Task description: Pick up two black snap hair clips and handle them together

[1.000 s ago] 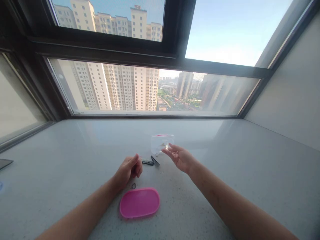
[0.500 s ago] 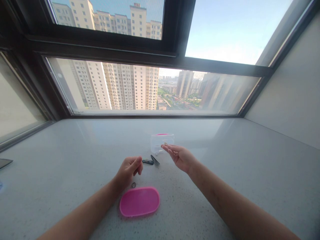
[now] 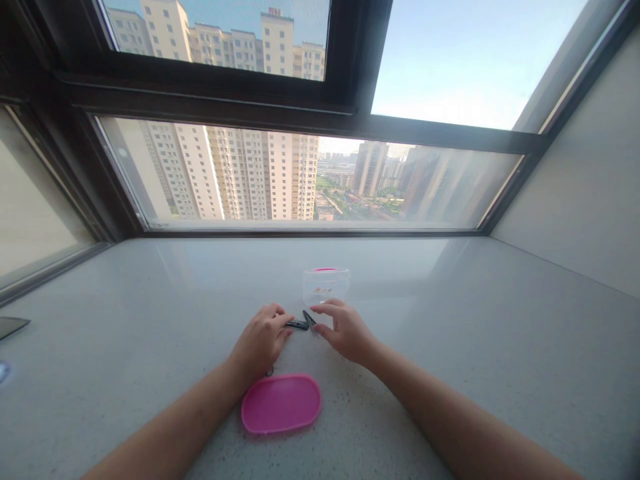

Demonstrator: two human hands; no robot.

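Two dark hair clips lie close together on the pale speckled counter. The left hair clip (image 3: 299,325) has its near end between the thumb and fingers of my left hand (image 3: 263,339), which appear closed on it. Around the other hair clip (image 3: 309,319), tilted, my right hand (image 3: 347,331) has its thumb and forefinger apart, with nothing visibly gripped. Just beyond stands a clear container (image 3: 327,283) with small gold-coloured bits showing at its front. A small dark ring (image 3: 270,371) is partly hidden beside my left wrist.
A pink oval lid or tray (image 3: 281,404) lies in front of me, between my forearms. The dark window frame (image 3: 310,233) borders the counter at the back. At the far left edge is a flat dark pointed object (image 3: 13,326).
My right hand has moved down from the clear container to the right clip, and the small thing it held is gone from its fingers. My left hand has turned over onto the left clip.
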